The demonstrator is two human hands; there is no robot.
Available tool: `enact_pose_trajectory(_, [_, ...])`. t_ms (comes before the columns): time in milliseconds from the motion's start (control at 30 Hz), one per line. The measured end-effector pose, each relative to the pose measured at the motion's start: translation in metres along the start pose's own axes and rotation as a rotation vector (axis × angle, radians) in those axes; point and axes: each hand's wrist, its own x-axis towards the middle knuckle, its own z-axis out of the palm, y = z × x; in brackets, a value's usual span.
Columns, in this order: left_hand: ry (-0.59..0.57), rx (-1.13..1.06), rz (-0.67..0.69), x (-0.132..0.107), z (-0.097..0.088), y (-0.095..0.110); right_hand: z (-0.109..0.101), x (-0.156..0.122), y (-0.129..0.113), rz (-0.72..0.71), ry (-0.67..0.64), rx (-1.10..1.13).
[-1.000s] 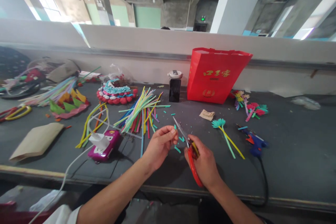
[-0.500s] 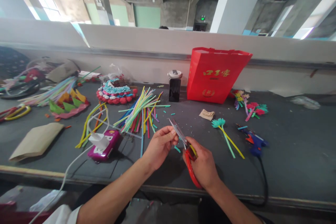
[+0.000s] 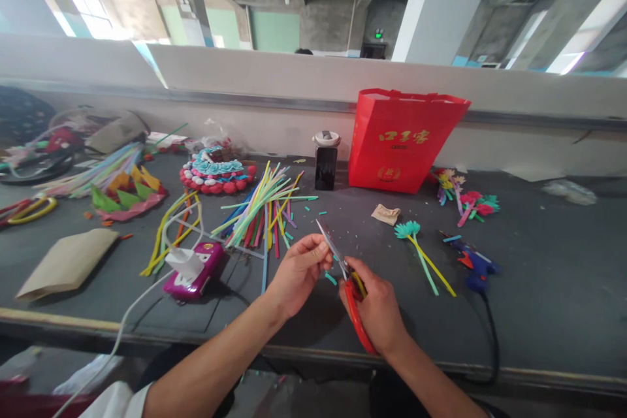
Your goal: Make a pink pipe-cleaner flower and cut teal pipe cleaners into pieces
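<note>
My right hand (image 3: 379, 305) grips red-handled scissors (image 3: 360, 317), whose blades point up and away from me. Close beside the blades, my left hand (image 3: 306, 264) is pinched, thumb against fingers; whatever it holds is too small or hidden to make out. Small teal cut pieces (image 3: 331, 279) lie on the dark table just past the hands. Beyond my left hand spreads a pile of coloured straws (image 3: 264, 209). Right of the scissors lies a teal straw flower (image 3: 407, 229) with a green and a yellow stem.
A blue glue gun (image 3: 482, 269) with a black cord lies on the right. At the back stand a red bag (image 3: 404, 144) and a phone (image 3: 326, 168) against a cup. To the left are a purple power strip (image 3: 196, 271), a brown envelope (image 3: 68, 264) and decorated crafts.
Both hands stay almost in place. The scissors have shifted very slightly, and their blades look closer together than before.
</note>
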Motion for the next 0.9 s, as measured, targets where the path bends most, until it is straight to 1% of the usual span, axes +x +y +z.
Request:
enact_pose_trajectory(100, [-0.005, 0.002, -0.008, -0.001, 0.002, 0.001, 0.0, -0.001, -0.004, 0.018, 0.0, 0.039])
enact_pose_trajectory(200, [0.007, 0.021, -0.009, -0.001, 0.003, 0.001, -0.001, 0.0, -0.006, 0.068, -0.006, 0.122])
enact_pose_trajectory(267, [0.028, 0.101, -0.014, 0.0, 0.001, 0.0, -0.003, 0.003, -0.005, 0.106, 0.027, 0.174])
enact_pose_trajectory(333, [0.037, 0.299, -0.026, 0.003, -0.005, -0.004, -0.006, 0.008, -0.001, 0.156, 0.07, 0.225])
enact_pose_trajectory(433, [0.037, 0.745, -0.021, 0.009, -0.015, -0.014, -0.011, 0.013, 0.005, 0.269, 0.083, 0.327])
enact_pose_trajectory(500, [0.036, 1.018, 0.049, 0.01, -0.02, -0.021, -0.014, 0.015, 0.008, 0.328, 0.077, 0.397])
enact_pose_trajectory(567, [0.015, 1.21, 0.117, 0.01, -0.022, -0.025, -0.015, 0.015, 0.011, 0.356, 0.08, 0.448])
enact_pose_trajectory(667, [-0.024, 1.323, 0.178, 0.008, -0.023, -0.023, -0.017, 0.013, 0.013, 0.377, 0.083, 0.498])
enact_pose_trajectory(767, [-0.07, 1.423, 0.234, 0.012, -0.024, -0.012, -0.017, 0.013, 0.016, 0.403, 0.087, 0.545])
enact_pose_trajectory(833, [-0.038, 1.553, 0.257, 0.023, -0.023, 0.0, -0.017, 0.014, 0.018, 0.418, 0.089, 0.569])
enact_pose_trajectory(900, [0.005, 1.613, 0.254, 0.042, -0.021, 0.013, -0.016, 0.014, 0.02, 0.425, 0.092, 0.575])
